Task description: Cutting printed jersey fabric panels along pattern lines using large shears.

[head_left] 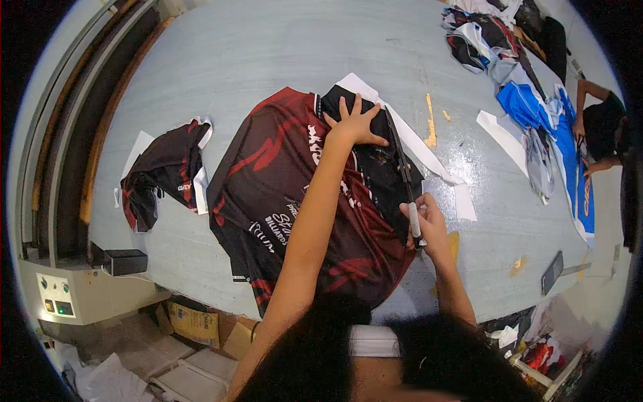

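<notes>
My left hand lies flat with fingers spread on a black fabric panel. My right hand grips a pair of scissors with a pale wrapped handle; the long dark blades point away from me along the panel's right edge. A white strip runs beside that edge and curves toward the right. Under my left forearm, dark red and black printed jersey fabric spreads over the table. White material shows past my left fingertips.
Smaller red and black pieces lie at the left on the grey table. A heap of garments and blue fabric sit at the right, where another person works. A phone rests near the right front edge.
</notes>
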`<action>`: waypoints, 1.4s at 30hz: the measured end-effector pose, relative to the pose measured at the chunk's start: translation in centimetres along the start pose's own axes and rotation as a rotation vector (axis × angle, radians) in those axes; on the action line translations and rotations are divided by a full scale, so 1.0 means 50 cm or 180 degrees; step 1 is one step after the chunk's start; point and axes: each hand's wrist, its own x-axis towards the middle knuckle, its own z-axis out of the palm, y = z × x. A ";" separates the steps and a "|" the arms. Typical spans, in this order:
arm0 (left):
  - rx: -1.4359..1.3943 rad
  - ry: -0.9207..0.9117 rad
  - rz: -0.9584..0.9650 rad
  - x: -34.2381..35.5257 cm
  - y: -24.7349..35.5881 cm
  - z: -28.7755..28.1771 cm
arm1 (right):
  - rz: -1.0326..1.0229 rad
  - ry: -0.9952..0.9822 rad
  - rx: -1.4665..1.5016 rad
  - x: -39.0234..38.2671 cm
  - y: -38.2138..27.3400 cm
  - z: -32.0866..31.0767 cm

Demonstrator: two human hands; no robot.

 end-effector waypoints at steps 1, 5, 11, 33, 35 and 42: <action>-0.0018 -0.0011 0.0003 -0.001 0.001 -0.001 | 0.0047 -0.0024 0.0023 0.000 -0.001 -0.001; -0.0002 -0.0052 0.0011 -0.006 0.005 -0.008 | 0.0176 -0.0054 0.0155 -0.002 -0.004 -0.019; -0.0296 0.0448 -0.0357 0.008 0.040 0.013 | 0.0370 -0.0583 0.0664 -0.016 0.009 -0.113; -0.0091 0.2147 0.0591 -0.045 0.039 0.129 | 0.0553 -0.0977 -0.0145 -0.074 0.037 -0.198; 0.0067 0.2309 0.0632 -0.052 0.027 0.145 | 0.0550 -0.1015 -0.0050 -0.083 0.023 -0.200; 0.0240 0.2234 0.0540 -0.073 0.001 0.126 | 0.0224 -0.1109 -0.0920 -0.046 0.007 -0.205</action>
